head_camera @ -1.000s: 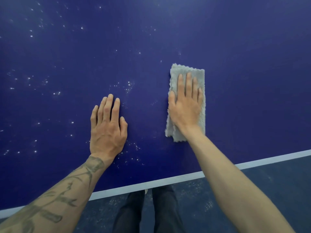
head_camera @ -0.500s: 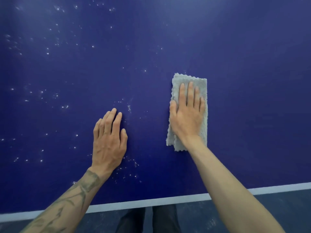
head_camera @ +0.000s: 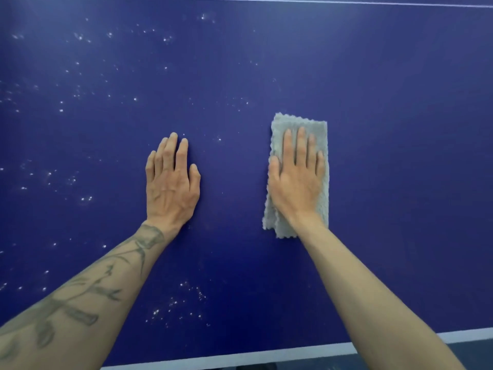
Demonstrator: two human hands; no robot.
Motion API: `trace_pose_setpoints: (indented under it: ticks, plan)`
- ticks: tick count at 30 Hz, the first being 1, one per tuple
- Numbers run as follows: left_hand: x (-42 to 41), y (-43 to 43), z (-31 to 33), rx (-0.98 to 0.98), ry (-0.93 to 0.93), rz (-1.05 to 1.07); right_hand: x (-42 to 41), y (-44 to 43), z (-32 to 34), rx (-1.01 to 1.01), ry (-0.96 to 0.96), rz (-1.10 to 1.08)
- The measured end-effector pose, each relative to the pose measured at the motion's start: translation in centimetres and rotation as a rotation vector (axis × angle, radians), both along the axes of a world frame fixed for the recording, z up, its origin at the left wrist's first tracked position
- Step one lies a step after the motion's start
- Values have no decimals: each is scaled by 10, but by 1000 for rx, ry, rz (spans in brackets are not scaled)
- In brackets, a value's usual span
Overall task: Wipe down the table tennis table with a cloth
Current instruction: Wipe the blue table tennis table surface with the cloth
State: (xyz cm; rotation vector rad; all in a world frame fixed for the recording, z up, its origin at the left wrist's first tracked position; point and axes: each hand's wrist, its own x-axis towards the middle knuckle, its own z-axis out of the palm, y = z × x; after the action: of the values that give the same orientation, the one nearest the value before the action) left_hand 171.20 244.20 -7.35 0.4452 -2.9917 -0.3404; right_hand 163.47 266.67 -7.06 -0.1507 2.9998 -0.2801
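A dark blue table tennis table point(head_camera: 386, 134) fills the view. A folded grey cloth point(head_camera: 280, 129) lies flat on it, right of centre. My right hand point(head_camera: 297, 180) presses down on the cloth with straight fingers pointing away from me. My left hand point(head_camera: 172, 182) rests flat on the bare table surface, a hand's width to the left of the cloth, holding nothing. White specks point(head_camera: 176, 305) dot the table on the left half and near the front edge; the area right of the cloth looks free of specks.
The table's white front edge line point(head_camera: 266, 357) runs along the bottom, with dark floor beyond it at the lower right. A thin white line point(head_camera: 266, 0) crosses the table at the very top of the view.
Both hands and the cloth have moved farther onto the table, away from the front edge. The white edge line has dropped toward the bottom of the view, and a far line has appeared.
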Motion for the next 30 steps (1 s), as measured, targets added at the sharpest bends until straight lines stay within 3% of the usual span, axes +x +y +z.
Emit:
trace_pose_setpoints:
  ticks: [2, 5, 8, 12, 17, 20, 23, 27, 30]
  plan:
    - [2, 0, -5, -7, 1, 7, -6, -29, -4, -14, 18, 14]
    - [3, -1, -7, -9, 16, 15, 29, -61, -7, -39, 31, 257]
    - [1, -1, -5, 4, 26, 23, 49, -39, -6, -65, 42, 429]
    - [1, 0, -5, 21, 36, 52, 6, 4, -2, 40, -8, 189]
    - [0, -1, -6, 17, 44, 54, -43, -59, -4, 9, 21, -2]
    - [0, -1, -6, 17, 43, 48, -11, -91, -5, -23, 33, 217]
    - [-1, -2, -5, 19, 48, 47, 20, -63, -4, -49, 25, 458]
    - [0, -2, -4, 19, 43, 53, -16, -5, 0, 68, -12, 243]
    - [-1, -2, -5, 13, 38, 47, -64, -20, 1, 40, -1, 33]
